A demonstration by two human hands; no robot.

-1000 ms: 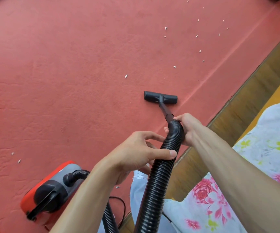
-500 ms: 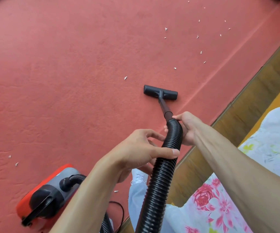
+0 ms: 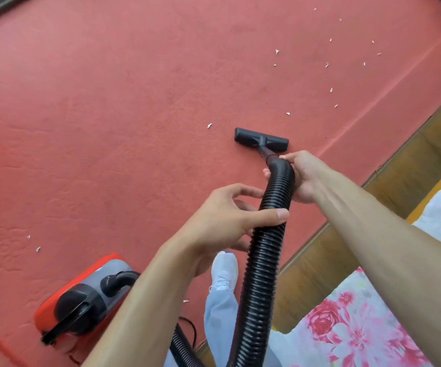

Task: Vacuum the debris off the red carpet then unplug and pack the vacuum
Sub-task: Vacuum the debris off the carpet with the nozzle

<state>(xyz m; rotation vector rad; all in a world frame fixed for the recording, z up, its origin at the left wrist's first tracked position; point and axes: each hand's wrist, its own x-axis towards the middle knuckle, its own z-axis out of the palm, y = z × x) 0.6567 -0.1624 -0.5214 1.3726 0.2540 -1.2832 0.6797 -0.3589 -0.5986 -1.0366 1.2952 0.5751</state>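
View down along a person's two bare arms. Nearest, below and left of the left grip, a red and grey vacuum with a black handle on top sits on the red carpet. A ribbed black hose leaves the vacuum, drops out of sight at the bottom edge, then rises up the middle. Under the left grip, just left of the hose, a white shoe and a pale blue trouser leg stand on the carpet. Below the right grip lies a flowered cloth, and a wood strip borders the carpet on that side.

The left grip grasps the hose, thumb laid across its top and fingers curled beneath. Just beyond it, the right grip clasps the hose's end, where a short black tube begins. The tube leads to a flat black nozzle, resting on the carpet just past the right grip.

Debris, small white bits, lies on the carpet. One is near the nozzle's left end, many are scattered farther out beyond the right grip, two lie well left of the left grip, and one is beside the trouser leg.
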